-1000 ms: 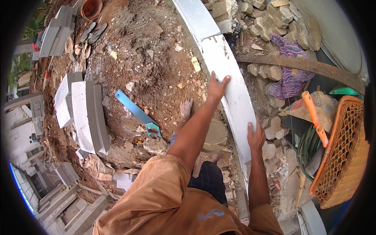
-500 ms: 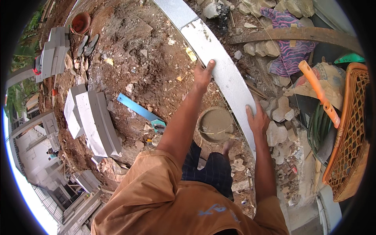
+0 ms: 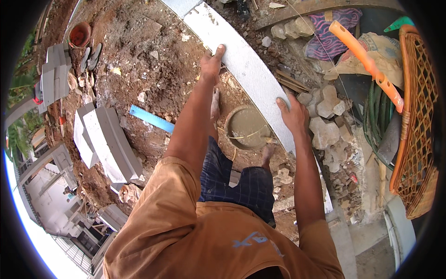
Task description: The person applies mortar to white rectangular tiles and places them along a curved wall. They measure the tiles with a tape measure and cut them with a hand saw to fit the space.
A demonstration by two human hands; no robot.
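A long pale lightweight concrete block (image 3: 248, 65) lies in line with another pale block (image 3: 182, 5) beyond its far end. My left hand (image 3: 211, 67) grips the block's left edge, thumb on top and fingers over the side. On the right edge, nearer to me, my right hand (image 3: 293, 116) holds it with the thumb on top; its other fingers are mostly hidden. Left of the block's near end stands a round basin (image 3: 227, 124) of wet grey mortar. A handsaw's blue blade (image 3: 151, 119) lies on the soil, its handle hidden behind my left arm.
Grey blocks (image 3: 111, 139) are stacked at left, with more (image 3: 55, 74) farther off near sandals (image 3: 95, 56) and a reddish bucket (image 3: 80, 35). On the right are broken stones (image 3: 325, 132), a coiled green hose (image 3: 371, 116), an orange pipe (image 3: 357, 51) and a wicker piece (image 3: 416, 125).
The view has shifted, so block and basin appear higher and farther left. Both hands keep their hold on the block. My left arm now covers the saw's handle.
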